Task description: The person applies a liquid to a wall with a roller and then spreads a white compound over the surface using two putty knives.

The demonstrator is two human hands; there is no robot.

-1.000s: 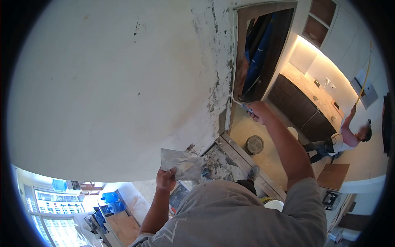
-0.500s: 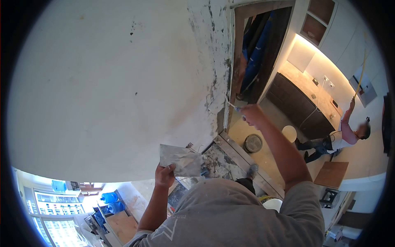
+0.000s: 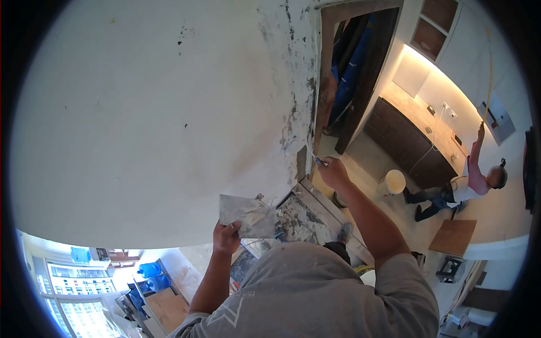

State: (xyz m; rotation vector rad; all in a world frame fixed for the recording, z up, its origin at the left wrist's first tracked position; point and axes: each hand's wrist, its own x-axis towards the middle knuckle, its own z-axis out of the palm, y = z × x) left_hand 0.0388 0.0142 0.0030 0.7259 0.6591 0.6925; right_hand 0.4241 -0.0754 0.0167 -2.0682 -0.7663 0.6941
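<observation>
My left hand (image 3: 226,236) grips a flat grey plate (image 3: 248,216) by its near edge, with pale paste smeared on top. My right hand (image 3: 335,172) is closed round the handle of a thin-bladed scraper (image 3: 318,160). The blade reaches the edge of the white wall (image 3: 158,129) beside the brown door frame (image 3: 328,67). Dark stains and rough patches run along that wall edge.
At the right a co-worker (image 3: 465,188) raises a long yellow pole (image 3: 489,84). A white bucket (image 3: 391,183) stands near the dark cabinet (image 3: 411,135). A brown board (image 3: 452,236) and a black stool (image 3: 449,270) are at the lower right. Blue bottles (image 3: 150,270) sit lower left.
My right hand has moved down and slightly left with the scraper, and its arm now partly covers the dark round bucket. The co-worker's pole has shifted left. My left hand is nearly still.
</observation>
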